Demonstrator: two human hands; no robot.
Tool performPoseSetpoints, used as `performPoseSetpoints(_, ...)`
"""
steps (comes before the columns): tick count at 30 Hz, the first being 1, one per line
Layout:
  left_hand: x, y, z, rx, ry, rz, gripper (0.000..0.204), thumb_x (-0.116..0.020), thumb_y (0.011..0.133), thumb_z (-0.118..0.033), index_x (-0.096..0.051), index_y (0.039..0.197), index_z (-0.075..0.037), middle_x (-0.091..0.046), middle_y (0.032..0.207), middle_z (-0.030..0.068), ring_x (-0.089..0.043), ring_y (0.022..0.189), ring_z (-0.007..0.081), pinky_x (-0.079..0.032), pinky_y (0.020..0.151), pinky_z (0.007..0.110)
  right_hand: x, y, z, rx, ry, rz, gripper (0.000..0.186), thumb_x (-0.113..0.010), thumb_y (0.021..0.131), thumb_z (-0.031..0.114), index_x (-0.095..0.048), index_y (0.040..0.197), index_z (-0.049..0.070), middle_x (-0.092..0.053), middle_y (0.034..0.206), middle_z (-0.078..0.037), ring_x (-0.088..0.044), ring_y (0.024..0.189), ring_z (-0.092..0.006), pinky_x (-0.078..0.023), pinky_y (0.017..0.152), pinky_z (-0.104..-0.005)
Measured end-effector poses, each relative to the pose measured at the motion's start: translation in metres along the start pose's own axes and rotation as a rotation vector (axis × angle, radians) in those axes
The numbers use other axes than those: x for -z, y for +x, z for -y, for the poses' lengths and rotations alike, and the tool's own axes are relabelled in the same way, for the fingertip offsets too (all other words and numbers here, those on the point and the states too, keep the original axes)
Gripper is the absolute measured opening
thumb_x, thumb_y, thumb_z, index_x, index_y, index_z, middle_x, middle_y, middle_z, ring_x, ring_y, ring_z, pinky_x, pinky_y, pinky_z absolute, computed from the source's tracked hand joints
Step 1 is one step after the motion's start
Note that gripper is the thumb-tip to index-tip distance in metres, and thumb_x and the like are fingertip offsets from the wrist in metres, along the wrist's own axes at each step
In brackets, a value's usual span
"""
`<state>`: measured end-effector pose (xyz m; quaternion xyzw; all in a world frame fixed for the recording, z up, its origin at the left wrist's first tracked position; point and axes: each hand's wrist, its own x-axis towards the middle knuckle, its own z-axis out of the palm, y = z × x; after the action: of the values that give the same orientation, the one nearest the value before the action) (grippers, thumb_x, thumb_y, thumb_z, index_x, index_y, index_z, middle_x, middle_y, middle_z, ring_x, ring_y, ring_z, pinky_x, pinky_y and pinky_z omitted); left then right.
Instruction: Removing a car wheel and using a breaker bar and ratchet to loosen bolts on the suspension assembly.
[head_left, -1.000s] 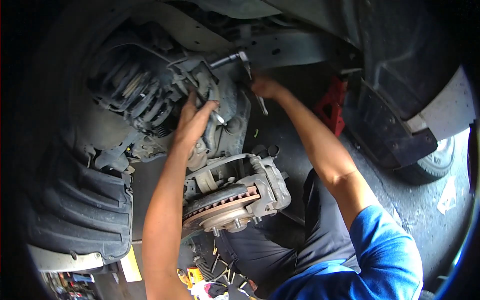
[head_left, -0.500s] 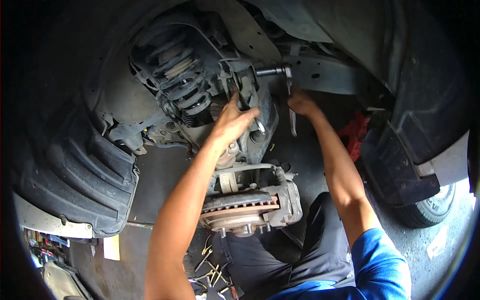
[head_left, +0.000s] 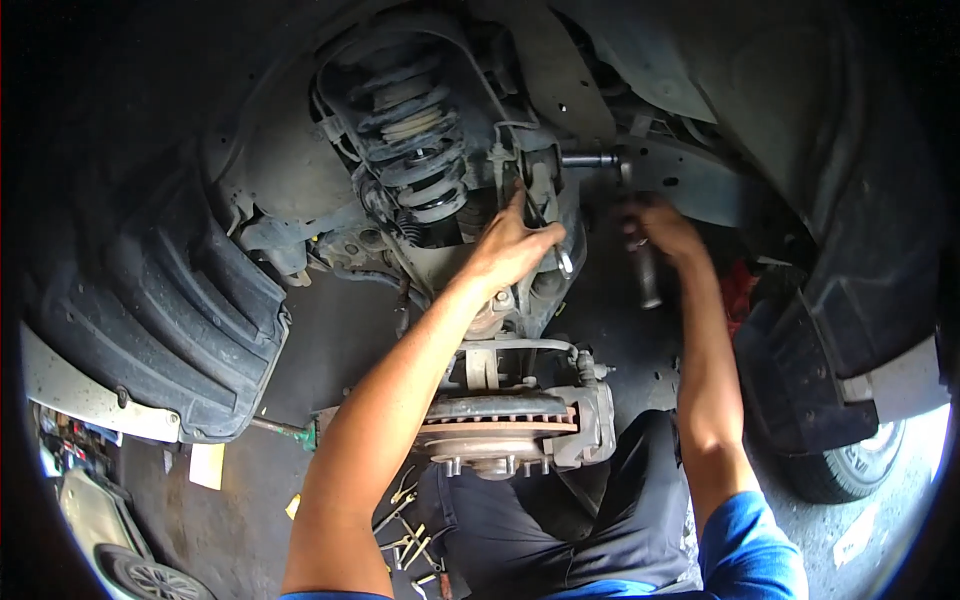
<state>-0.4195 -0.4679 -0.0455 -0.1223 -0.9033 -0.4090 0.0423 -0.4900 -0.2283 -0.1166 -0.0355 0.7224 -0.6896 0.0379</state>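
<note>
We were under the wheel arch with the wheel already off: the brake disc and its caliper hung bare at the lower middle of the arch, and above them the strut with its coil spring stood exposed.

Our left hand was pressed against the knuckle just below the spring, fingers bent around what looked like a spanner, its ring end showing under the palm. Our right hand was closed around the handle of a ratchet, whose socket bar reached in level to a bolt at the top of the knuckle. How tight either grip was, we could not tell.

By our judgement we were in the middle of the work: strut, knuckle, disc and caliper were all in place, and the bolt under the socket had not come out. Whether it was being loosened or tightened we could not tell. Loose spanners lay on the floor below the disc, beside our knees.
</note>
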Motion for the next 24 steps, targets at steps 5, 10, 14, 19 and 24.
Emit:
performPoseSetpoints(5,-0.015,0.010,-0.019,0.034,-0.113,0.137,0.094,-0.066,0.076,-0.036,-0.020,0.143,0.012,-0.041,0.137,0.0336,-0.046,0.127,0.0335,-0.037,0.105,0.034,0.039,0.020,-0.029,0.186,-0.258,0.005,0.035,-0.057,0.088,0.023,-0.056,0.112,-0.002,-0.062,0.102,-0.014,-0.059,0.091,-0.0288,-0.047,0.086,-0.0410)
performPoseSetpoints(10,-0.031,0.021,-0.031,-0.021,-0.112,0.144,0.093,-0.066,0.077,-0.036,-0.020,0.143,0.012,-0.043,0.134,0.0348,-0.047,0.126,0.0349,-0.038,0.105,0.034,0.072,0.061,-0.073,0.412,-0.945,-0.265,0.032,-0.057,0.089,0.019,-0.054,0.116,0.001,-0.063,0.098,-0.015,-0.061,0.087,-0.0296,-0.049,0.081,-0.0432)
performPoseSetpoints(14,-0.001,0.007,0.005,0.082,-0.061,0.063,0.094,-0.066,0.076,-0.035,-0.019,0.143,0.011,-0.059,0.115,0.0301,-0.060,0.108,0.0283,-0.044,0.095,0.032,0.005,-0.012,-0.003,-0.026,0.038,0.059,0.030,-0.058,0.089,0.020,-0.054,0.116,0.007,-0.057,0.080,-0.008,-0.057,0.065,-0.0209,-0.050,0.059,-0.0385)
performPoseSetpoints(19,-0.021,0.012,-0.023,-0.033,-0.105,0.117,0.095,-0.065,0.076,-0.033,-0.014,0.146,0.008,-0.052,0.126,0.0315,-0.052,0.120,0.0302,-0.039,0.102,0.032,0.030,0.029,-0.068,0.257,-0.148,-0.145,0.035,-0.053,0.093,0.026,-0.050,0.121,0.006,-0.057,0.086,-0.011,-0.057,0.075,-0.0237,-0.049,0.065,-0.0401)
performPoseSetpoints(24,-0.006,0.007,0.004,-0.036,-0.069,0.049,0.095,-0.065,0.076,-0.033,-0.014,0.146,0.008,-0.048,0.131,0.0314,-0.049,0.124,0.0315,-0.037,0.104,0.033,-0.033,0.037,-0.064,0.432,-0.347,-0.402,0.044,-0.047,0.097,0.037,-0.045,0.123,0.001,-0.056,0.118,-0.030,-0.050,0.111,-0.0495,-0.041,0.090,-0.0478)
